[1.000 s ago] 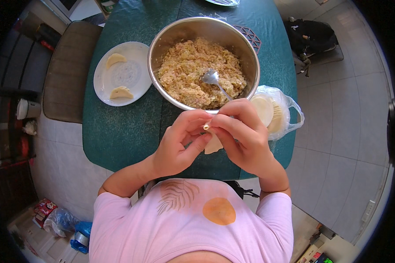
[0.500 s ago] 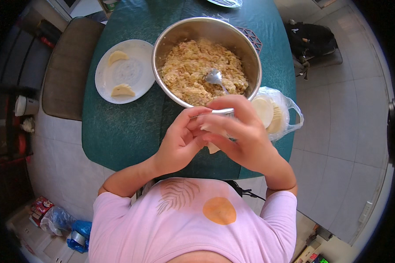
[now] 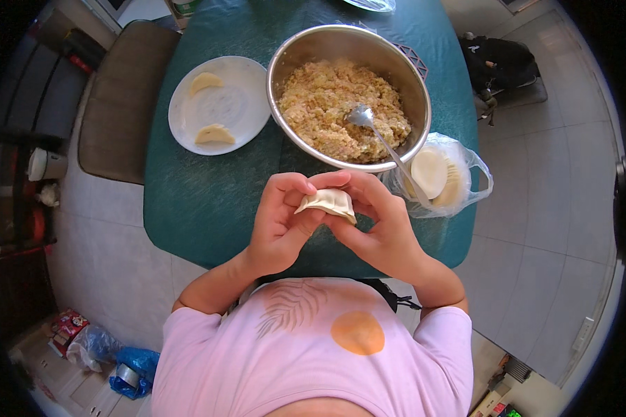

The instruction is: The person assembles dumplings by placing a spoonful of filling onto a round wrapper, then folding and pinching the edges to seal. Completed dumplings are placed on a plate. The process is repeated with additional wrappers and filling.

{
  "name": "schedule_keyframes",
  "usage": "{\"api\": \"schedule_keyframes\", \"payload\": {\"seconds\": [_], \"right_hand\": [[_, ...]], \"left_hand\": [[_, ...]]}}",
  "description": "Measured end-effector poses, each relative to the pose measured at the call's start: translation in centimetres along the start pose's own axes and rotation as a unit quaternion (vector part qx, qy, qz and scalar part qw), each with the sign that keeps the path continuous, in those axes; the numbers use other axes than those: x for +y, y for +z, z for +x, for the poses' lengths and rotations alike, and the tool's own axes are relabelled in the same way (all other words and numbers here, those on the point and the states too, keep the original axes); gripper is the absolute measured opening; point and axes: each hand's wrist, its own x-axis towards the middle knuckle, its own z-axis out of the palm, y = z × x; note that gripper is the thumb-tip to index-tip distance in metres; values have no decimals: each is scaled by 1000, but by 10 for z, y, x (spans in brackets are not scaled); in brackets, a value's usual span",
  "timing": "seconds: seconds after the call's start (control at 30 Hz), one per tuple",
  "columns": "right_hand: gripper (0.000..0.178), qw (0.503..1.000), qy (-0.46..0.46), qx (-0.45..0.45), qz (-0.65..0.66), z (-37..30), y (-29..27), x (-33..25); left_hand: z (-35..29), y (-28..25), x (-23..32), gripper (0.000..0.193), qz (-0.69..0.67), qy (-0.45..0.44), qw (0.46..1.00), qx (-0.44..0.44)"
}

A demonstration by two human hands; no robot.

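Between my fingertips is a folded dumpling (image 3: pixel 328 202) with a pleated edge, held over the near side of the table. My left hand (image 3: pixel 283 219) pinches its left end, and my right hand (image 3: pixel 375 222) grips the right end. Just beyond stands a steel bowl (image 3: pixel 424 132) of pale minced filling (image 3: pixel 341 104), with a metal spoon (image 3: pixel 386 139) resting in it, its handle over the rim. On a white plate (image 3: pixel 222 104) to the left lie two dumplings, one at the far side (image 3: pixel 206 83) and one at the near side (image 3: pixel 215 134).
Right of the bowl, a clear plastic bag (image 3: pixel 469 177) holds round dough wrappers (image 3: pixel 430 172). Green cloth covers the table (image 3: pixel 195 208). A brown padded seat (image 3: pixel 122 104) is at the left, and a black bag (image 3: pixel 497 62) sits on another seat at the right.
The spoon, earlier by my right hand, now lies free across the bowl's rim. My fingers have drawn together on the dumpling, which now shows plainly. The view has shifted slightly.
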Motion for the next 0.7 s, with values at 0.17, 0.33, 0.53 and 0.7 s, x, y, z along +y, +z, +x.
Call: {"api": "schedule_keyframes", "payload": {"seconds": [0.17,0.33,0.53,0.7], "right_hand": [[38,996,-30,8,-88,-4,6,3],[37,999,26,-7,-19,-1,12,-5],[32,998,26,-39,-46,3,14,-9],[30,995,48,-47,-69,4,12,-13]], "left_hand": [[-8,-3,15,30,187,63,980,25],[-12,-12,30,18,392,125,911,39],[-16,-12,35,14,390,99,913,58],[-16,-4,36,28,164,1,984,62]]}}
